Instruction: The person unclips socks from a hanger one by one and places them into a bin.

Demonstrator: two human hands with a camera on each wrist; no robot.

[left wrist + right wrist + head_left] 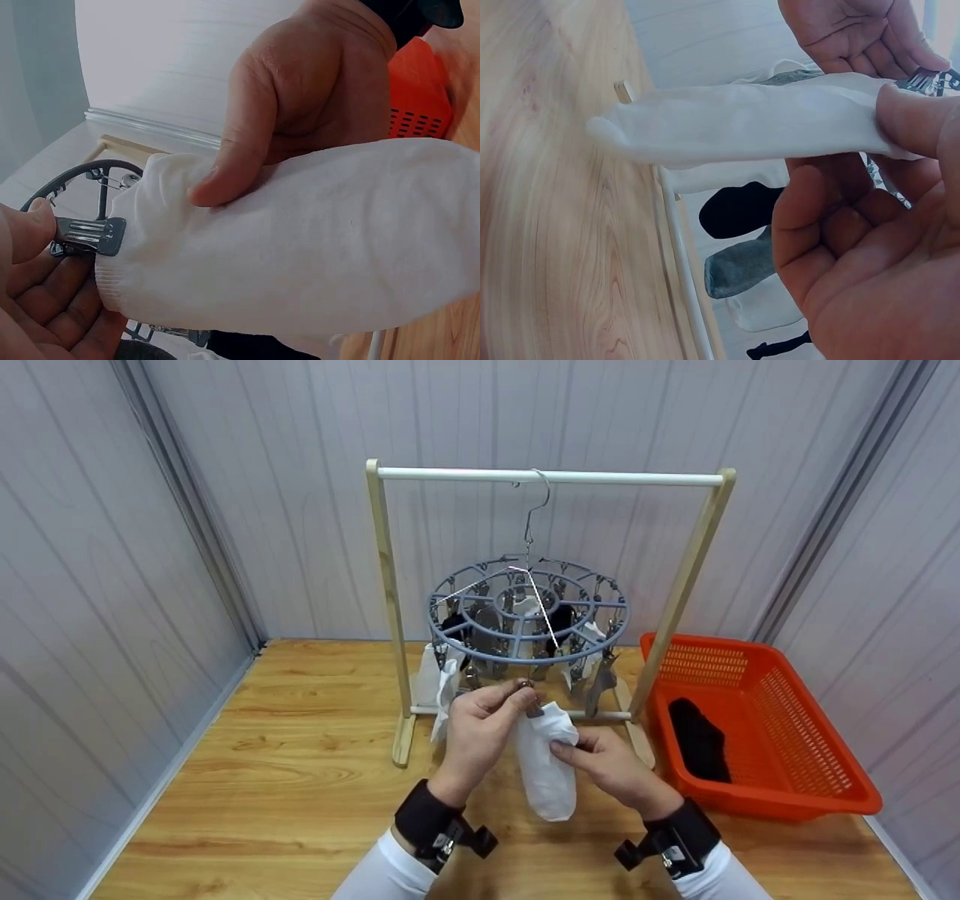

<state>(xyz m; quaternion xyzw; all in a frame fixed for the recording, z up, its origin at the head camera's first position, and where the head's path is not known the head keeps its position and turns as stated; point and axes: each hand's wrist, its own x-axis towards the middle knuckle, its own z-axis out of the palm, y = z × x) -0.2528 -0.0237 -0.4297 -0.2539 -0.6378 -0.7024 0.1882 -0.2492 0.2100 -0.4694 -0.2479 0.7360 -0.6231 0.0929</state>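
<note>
A white sock point(547, 784) hangs below the front rim of a round grey-blue clip hanger point(519, 659). My left hand point(476, 731) pinches a metal clip point(97, 235) between thumb and fingers, and the clip's jaws lie over the ribbed cuff of the sock. Just below the cuff, my right hand point(611, 765) pinches the sock's side, its thumb on top of the fabric. In the right wrist view the sock point(742, 124) stretches across, toe to the left, with other socks hanging behind it, among them a black sock point(739, 210) and a grey sock point(739, 268).
The hanger hooks over the white bar point(450, 474) of a wooden-legged stand. More white, grey and black socks dangle around its ring. On the right, an orange basket point(787, 802) holds a black sock point(697, 739). Panelled walls enclose the wooden table point(300, 780).
</note>
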